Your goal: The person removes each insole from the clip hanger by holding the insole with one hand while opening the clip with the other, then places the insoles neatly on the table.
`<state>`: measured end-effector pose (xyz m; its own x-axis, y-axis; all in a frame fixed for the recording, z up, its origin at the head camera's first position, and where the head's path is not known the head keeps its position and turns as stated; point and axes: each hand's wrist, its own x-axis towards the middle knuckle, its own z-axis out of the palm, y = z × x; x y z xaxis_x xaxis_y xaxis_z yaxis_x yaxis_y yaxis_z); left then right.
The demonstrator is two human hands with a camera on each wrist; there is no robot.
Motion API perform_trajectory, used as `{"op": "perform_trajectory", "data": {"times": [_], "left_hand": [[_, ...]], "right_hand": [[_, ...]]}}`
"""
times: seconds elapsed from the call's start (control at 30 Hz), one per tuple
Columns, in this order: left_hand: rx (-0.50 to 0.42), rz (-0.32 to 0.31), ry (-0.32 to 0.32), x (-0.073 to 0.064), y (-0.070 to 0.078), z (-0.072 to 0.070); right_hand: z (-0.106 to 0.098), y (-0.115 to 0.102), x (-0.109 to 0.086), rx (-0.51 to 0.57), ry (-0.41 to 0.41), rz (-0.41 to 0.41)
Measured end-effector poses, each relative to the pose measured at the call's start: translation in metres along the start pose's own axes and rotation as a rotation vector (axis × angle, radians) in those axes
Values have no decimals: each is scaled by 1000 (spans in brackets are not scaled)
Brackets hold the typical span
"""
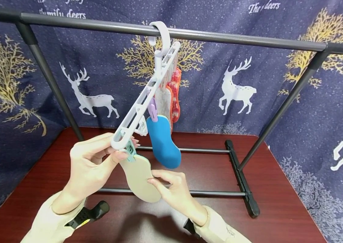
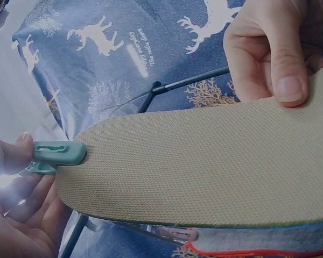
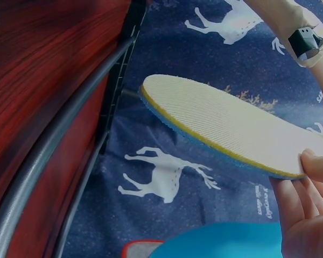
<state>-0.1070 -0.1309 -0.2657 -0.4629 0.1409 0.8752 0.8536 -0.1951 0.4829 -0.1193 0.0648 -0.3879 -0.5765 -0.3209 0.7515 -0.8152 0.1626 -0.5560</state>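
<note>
A cream insole (image 1: pixel 141 180) hangs tilted below the near end of a white clip hanger (image 1: pixel 139 106). Its top end sits in a mint-green clip (image 2: pixel 62 153). Thumb and fingers of my left hand (image 1: pixel 89 165) pinch that clip from both sides. My right hand (image 1: pixel 176 190) holds the insole by its right edge, thumb on the cream face and fingers behind. The right wrist view shows the insole's yellow and blue layered rim. Just beyond hangs a blue insole (image 1: pixel 163 141) from a purple clip (image 1: pixel 152 109).
The hanger's hook (image 1: pixel 163 35) goes over the dark rack bar (image 1: pixel 98 26). Farther along hang a grey insole (image 1: pixel 163 101) and a red patterned one (image 1: pixel 176 98). The rack's feet (image 1: pixel 244 189) stand on a reddish-brown table (image 1: pixel 281 202), before a blue deer-print cloth (image 1: pixel 195 84).
</note>
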Motion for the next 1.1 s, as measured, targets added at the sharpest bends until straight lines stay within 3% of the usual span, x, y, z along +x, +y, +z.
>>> {"op": "perform_trajectory", "data": {"times": [0.6,1.1], "left_hand": [[-7,1,9,-1,1,1],[-25,23,10,0,0,4]], "right_hand": [[1,0,-1,-2,15,-35],[1,-1,-1,-1,7,-17]]}}
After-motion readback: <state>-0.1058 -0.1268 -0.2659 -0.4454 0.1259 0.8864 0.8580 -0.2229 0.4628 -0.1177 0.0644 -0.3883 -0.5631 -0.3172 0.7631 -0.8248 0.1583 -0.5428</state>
